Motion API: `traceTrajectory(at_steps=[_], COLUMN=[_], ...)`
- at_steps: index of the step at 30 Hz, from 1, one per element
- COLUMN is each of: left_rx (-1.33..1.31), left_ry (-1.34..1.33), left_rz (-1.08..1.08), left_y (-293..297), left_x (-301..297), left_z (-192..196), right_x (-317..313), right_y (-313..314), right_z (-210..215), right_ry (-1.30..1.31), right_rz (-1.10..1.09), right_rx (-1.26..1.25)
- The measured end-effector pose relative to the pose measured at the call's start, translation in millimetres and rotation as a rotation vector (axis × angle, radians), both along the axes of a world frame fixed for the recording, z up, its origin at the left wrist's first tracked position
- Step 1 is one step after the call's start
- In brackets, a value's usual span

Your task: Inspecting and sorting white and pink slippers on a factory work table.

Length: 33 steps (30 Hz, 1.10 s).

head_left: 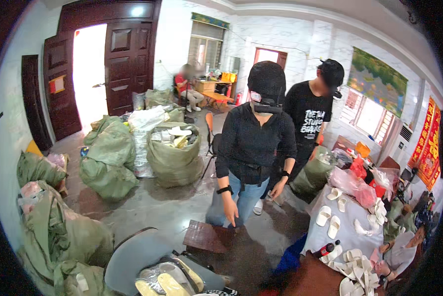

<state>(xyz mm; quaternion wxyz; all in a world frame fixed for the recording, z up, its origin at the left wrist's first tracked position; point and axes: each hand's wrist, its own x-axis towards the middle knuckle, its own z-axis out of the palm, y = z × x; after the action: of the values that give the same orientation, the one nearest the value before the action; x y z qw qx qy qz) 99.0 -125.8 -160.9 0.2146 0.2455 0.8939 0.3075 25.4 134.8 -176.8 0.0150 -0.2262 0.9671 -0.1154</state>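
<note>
Neither my left hand nor my right hand shows in the view. Near the lower edge, a grey-blue chair (127, 264) bears several cream slippers (169, 285), some in clear plastic. To the right, white slippers (324, 215) lie in pairs on a table with a pale cover (312, 241), and a heap of white slippers (354, 276) lies at its near end. A dark bottle with a red label (325, 250) is beside that heap. A co-worker's hand (383, 269) is close to the heap, at the table's right side.
A person in a black top (253, 143) stands ahead, and another person in a black T-shirt (307, 106) is just behind. Large green sacks (174, 158) stand on the floor, more along the left wall. A brown stool (209, 236) is in front. Someone sits far back (184, 89).
</note>
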Motion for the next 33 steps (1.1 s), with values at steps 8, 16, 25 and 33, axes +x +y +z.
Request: traceTrajectory(at_steps=[8, 16, 25, 33], left_rx=[0.369, 0.378, 0.007, -0.267], left_ry=[0.38, 0.425, 0.38, 0.287], left_rz=[0.395, 0.496, 0.424, 0.22], left_y=[-56, -60, -41, -23], left_x=[-18, -30, -30, 5], left_z=[-6, 12, -2, -29], right_x=[14, 62, 152, 168], right_y=[6, 23, -48, -63], right_z=[14, -13, 22, 21], right_ry=[0.177, -0.01, -0.333, -0.307], right_rz=[0.092, 0.094, -0.224, -0.369], right_rx=[-0.148, -0.173, 0.075, 0.313])
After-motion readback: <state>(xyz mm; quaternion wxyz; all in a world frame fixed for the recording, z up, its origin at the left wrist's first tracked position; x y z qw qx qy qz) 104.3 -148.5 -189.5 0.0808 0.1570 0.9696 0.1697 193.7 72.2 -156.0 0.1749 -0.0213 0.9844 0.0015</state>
